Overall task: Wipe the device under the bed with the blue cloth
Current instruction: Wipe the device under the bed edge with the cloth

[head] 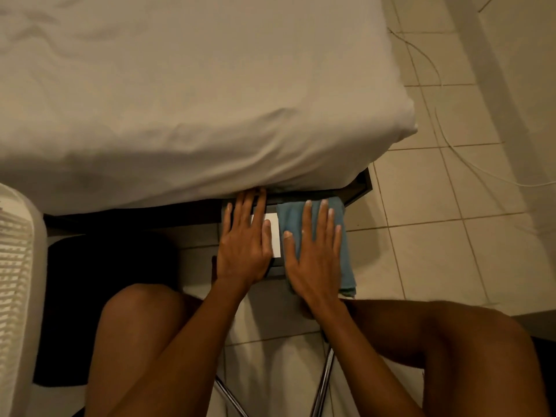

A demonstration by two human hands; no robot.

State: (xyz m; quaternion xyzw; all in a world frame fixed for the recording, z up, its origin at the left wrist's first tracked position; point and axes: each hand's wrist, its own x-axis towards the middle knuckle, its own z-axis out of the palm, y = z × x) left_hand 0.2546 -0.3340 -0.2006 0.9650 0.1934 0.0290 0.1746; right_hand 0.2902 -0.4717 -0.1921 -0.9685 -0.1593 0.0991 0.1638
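Note:
A flat device (274,233) with a white top sticks out from under the bed (192,94) onto the tiled floor, mostly covered by both hands. My left hand (245,242) lies flat on its left part, fingers spread and reaching to the bed's edge. The folded blue cloth (343,254) covers the device's right part. My right hand (314,251) presses flat on the cloth, fingers spread. Only a narrow white strip of the device shows between the hands.
The dark bed frame (358,185) runs under the mattress. A white slatted appliance (18,281) stands at the left edge. Thin white cables (445,127) trail over the tiles (436,248) at right. My bare knees and chrome chair legs (325,383) fill the foreground.

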